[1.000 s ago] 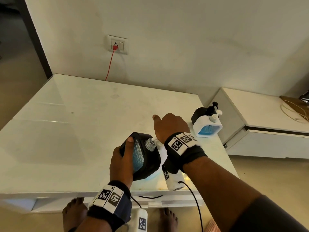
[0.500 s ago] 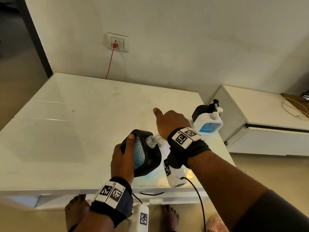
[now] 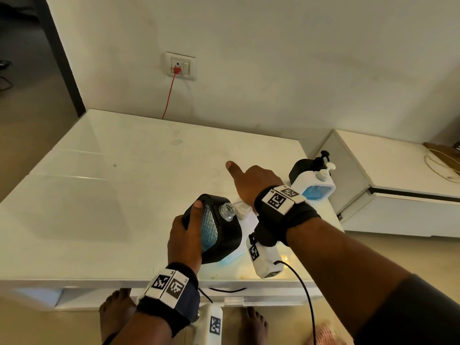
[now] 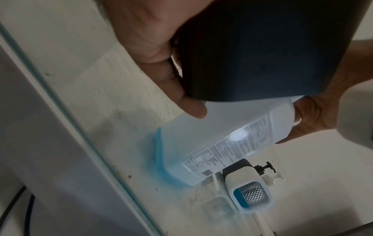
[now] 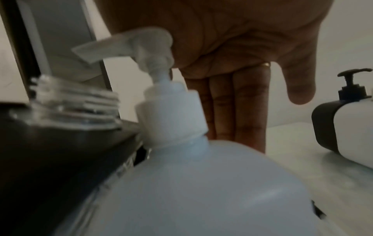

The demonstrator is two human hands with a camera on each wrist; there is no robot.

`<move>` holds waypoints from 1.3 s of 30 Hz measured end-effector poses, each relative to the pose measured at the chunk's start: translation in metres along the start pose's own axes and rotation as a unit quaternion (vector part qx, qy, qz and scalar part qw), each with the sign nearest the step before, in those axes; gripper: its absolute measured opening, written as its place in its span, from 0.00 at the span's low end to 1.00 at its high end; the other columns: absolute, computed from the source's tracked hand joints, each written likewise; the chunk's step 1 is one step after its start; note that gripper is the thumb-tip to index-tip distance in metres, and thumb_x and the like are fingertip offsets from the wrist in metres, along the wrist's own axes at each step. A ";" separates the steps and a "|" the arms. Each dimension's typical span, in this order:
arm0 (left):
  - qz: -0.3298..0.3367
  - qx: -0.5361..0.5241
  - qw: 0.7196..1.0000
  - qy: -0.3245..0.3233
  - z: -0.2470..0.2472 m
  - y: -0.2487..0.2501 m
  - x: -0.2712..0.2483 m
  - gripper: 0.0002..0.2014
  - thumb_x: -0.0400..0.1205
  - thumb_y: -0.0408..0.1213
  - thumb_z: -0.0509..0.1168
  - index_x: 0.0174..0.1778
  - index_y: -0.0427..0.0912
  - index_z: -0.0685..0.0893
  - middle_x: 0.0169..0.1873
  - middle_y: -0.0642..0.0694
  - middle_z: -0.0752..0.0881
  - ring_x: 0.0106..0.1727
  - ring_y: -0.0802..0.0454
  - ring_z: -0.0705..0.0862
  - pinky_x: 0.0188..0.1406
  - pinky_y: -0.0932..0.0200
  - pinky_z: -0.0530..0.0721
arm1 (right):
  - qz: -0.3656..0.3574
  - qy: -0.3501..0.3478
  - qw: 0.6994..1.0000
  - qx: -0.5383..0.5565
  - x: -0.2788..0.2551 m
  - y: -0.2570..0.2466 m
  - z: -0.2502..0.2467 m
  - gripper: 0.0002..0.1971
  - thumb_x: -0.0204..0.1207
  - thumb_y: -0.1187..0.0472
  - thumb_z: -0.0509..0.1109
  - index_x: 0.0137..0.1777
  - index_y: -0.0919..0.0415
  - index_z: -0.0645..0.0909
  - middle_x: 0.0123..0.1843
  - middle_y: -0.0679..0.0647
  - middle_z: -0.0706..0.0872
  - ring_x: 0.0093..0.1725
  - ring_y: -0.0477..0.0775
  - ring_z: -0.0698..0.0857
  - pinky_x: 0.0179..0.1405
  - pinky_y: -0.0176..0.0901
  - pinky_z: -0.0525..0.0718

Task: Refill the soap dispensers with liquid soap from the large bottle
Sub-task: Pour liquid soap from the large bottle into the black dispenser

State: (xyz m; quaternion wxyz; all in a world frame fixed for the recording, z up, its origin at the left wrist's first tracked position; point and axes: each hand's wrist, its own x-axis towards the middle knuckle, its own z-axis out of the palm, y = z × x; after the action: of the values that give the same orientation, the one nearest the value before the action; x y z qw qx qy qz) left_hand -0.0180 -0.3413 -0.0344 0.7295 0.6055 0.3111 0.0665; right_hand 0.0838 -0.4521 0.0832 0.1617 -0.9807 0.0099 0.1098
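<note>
My left hand (image 3: 186,235) grips a black soap dispenser (image 3: 224,235) with a blue window, tilted above the table's near edge. Its clear threaded neck (image 3: 227,210) is open, with no pump on it. Right beside it stands the large translucent white bottle (image 4: 212,135), with blue liquid low inside and a white pump (image 5: 141,44) on top. My right hand (image 3: 251,183) hovers over that pump, palm down and thumb stretched out. Its straight fingers (image 5: 238,103) hang behind the bottle's shoulder and touch its far side.
A white dispenser (image 3: 315,185) with a blue window and a black one (image 3: 301,168) stand together at the table's right edge (image 3: 333,215). A lower white cabinet (image 3: 398,195) stands to the right. A red cable hangs from the wall socket (image 3: 180,66).
My right hand has slid away from me over the large bottle and its thumb has stretched out. My left hand still holds the black dispenser in about the same place.
</note>
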 end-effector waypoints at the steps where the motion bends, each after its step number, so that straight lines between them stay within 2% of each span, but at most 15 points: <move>1: -0.003 -0.002 1.000 0.002 0.000 0.001 0.000 0.51 0.63 0.83 0.58 0.69 0.45 0.82 0.58 0.43 0.89 0.57 0.42 0.88 0.62 0.41 0.88 | 0.002 0.007 1.000 -0.001 0.000 0.001 0.001 0.34 0.79 0.25 0.45 0.35 0.54 0.75 0.40 0.56 0.83 0.47 0.62 0.84 0.54 0.52 0.80; 3: -0.002 0.002 1.000 0.001 0.000 0.000 0.000 0.53 0.60 0.85 0.58 0.68 0.46 0.83 0.57 0.44 0.89 0.58 0.42 0.88 0.63 0.39 0.88 | 0.004 0.021 1.000 -0.004 -0.001 0.001 0.004 0.33 0.80 0.26 0.45 0.34 0.54 0.73 0.41 0.55 0.82 0.47 0.61 0.83 0.57 0.54 0.80; 7: 0.004 0.005 1.000 -0.006 -0.002 -0.001 0.000 0.54 0.59 0.87 0.57 0.66 0.46 0.85 0.56 0.44 0.90 0.58 0.42 0.88 0.65 0.38 0.87 | -0.017 0.048 0.999 -0.005 -0.006 0.005 0.005 0.29 0.85 0.35 0.48 0.33 0.55 0.71 0.33 0.52 0.76 0.42 0.57 0.79 0.47 0.48 0.72; 10: 0.009 0.012 1.000 0.000 -0.001 0.000 0.000 0.53 0.60 0.86 0.56 0.67 0.46 0.85 0.57 0.44 0.90 0.58 0.43 0.89 0.64 0.39 0.87 | -0.026 0.056 0.998 -0.006 -0.009 0.005 0.006 0.27 0.87 0.38 0.49 0.32 0.54 0.68 0.31 0.51 0.73 0.42 0.57 0.77 0.47 0.47 0.71; 13: 0.006 0.007 1.000 -0.003 -0.001 0.000 0.000 0.53 0.60 0.85 0.57 0.68 0.46 0.84 0.57 0.44 0.90 0.57 0.43 0.88 0.62 0.41 0.88 | -0.023 0.059 0.998 -0.015 -0.009 0.005 0.009 0.30 0.84 0.32 0.48 0.32 0.55 0.70 0.32 0.51 0.75 0.43 0.58 0.80 0.47 0.49 0.74; 17: 0.014 0.019 1.000 -0.002 -0.001 0.000 -0.002 0.57 0.57 0.90 0.56 0.67 0.46 0.85 0.57 0.43 0.90 0.57 0.42 0.89 0.63 0.39 0.88 | -0.016 0.006 1.000 -0.002 -0.003 0.004 0.001 0.36 0.78 0.24 0.46 0.35 0.56 0.77 0.39 0.56 0.85 0.44 0.61 0.86 0.48 0.50 0.80; 19: 0.012 0.018 1.000 0.000 -0.001 0.000 -0.002 0.58 0.57 0.91 0.57 0.67 0.46 0.85 0.57 0.43 0.90 0.57 0.42 0.89 0.61 0.40 0.89 | -0.021 -0.012 1.000 -0.005 -0.001 0.002 -0.001 0.37 0.78 0.24 0.45 0.35 0.56 0.78 0.40 0.57 0.87 0.43 0.62 0.86 0.48 0.49 0.80; 21: 0.006 -0.002 1.000 -0.001 -0.001 0.003 -0.003 0.52 0.65 0.87 0.60 0.68 0.45 0.84 0.58 0.43 0.89 0.57 0.43 0.88 0.54 0.47 0.88 | -0.017 -0.014 1.000 -0.001 -0.001 0.002 0.000 0.38 0.78 0.24 0.45 0.35 0.56 0.79 0.38 0.56 0.85 0.41 0.59 0.85 0.46 0.49 0.77; 23: -0.006 -0.014 1.000 0.000 0.000 0.002 -0.001 0.42 0.74 0.77 0.61 0.69 0.44 0.82 0.58 0.43 0.88 0.56 0.44 0.87 0.46 0.54 0.84 | -0.008 -0.008 1.000 0.010 -0.002 0.002 0.003 0.37 0.79 0.25 0.47 0.35 0.57 0.79 0.36 0.54 0.84 0.38 0.56 0.82 0.44 0.48 0.75; 25: -0.008 -0.006 1.000 0.000 0.000 -0.001 0.000 0.38 0.77 0.74 0.61 0.69 0.45 0.81 0.58 0.44 0.87 0.56 0.46 0.87 0.45 0.55 0.84 | -0.001 0.006 1.000 0.013 -0.003 0.002 0.004 0.35 0.80 0.27 0.48 0.35 0.56 0.78 0.36 0.53 0.83 0.37 0.55 0.81 0.43 0.48 0.74; 28: 0.009 0.000 1.000 -0.009 -0.002 -0.001 -0.001 0.53 0.63 0.89 0.59 0.68 0.46 0.83 0.57 0.44 0.89 0.57 0.44 0.88 0.58 0.44 0.89 | -0.003 0.029 1.000 0.004 -0.003 0.003 0.007 0.32 0.82 0.30 0.49 0.35 0.56 0.74 0.37 0.53 0.82 0.41 0.56 0.81 0.45 0.48 0.74; 30: 0.021 0.004 1.000 -0.011 -0.002 -0.003 0.000 0.60 0.54 0.93 0.56 0.67 0.47 0.85 0.56 0.44 0.90 0.57 0.43 0.89 0.61 0.40 0.89 | -0.007 0.034 0.999 0.001 -0.004 0.005 0.009 0.31 0.83 0.30 0.48 0.34 0.55 0.73 0.38 0.53 0.81 0.43 0.57 0.82 0.46 0.49 0.74; 35: 0.015 0.005 1.000 -0.009 -0.002 -0.003 0.001 0.54 0.61 0.88 0.57 0.68 0.47 0.85 0.57 0.43 0.91 0.57 0.43 0.90 0.60 0.41 0.90 | -0.009 0.001 1.000 0.012 -0.004 0.003 0.002 0.37 0.78 0.24 0.46 0.34 0.56 0.77 0.37 0.54 0.83 0.42 0.59 0.84 0.45 0.49 0.77; 39: 0.019 0.015 1.000 -0.015 -0.001 -0.004 0.002 0.59 0.55 0.93 0.55 0.66 0.48 0.86 0.55 0.44 0.91 0.56 0.42 0.90 0.61 0.39 0.90 | -0.020 -0.009 1.000 0.013 -0.001 0.000 0.000 0.39 0.77 0.23 0.44 0.31 0.57 0.77 0.34 0.54 0.83 0.39 0.58 0.83 0.43 0.49 0.76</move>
State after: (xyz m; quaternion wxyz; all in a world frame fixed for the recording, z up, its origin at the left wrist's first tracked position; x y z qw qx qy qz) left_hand -0.0179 -0.3402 -0.0392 0.7236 0.6229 0.2897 0.0667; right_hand 0.0831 -0.4523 0.0829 0.1762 -0.9776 -0.0094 0.1150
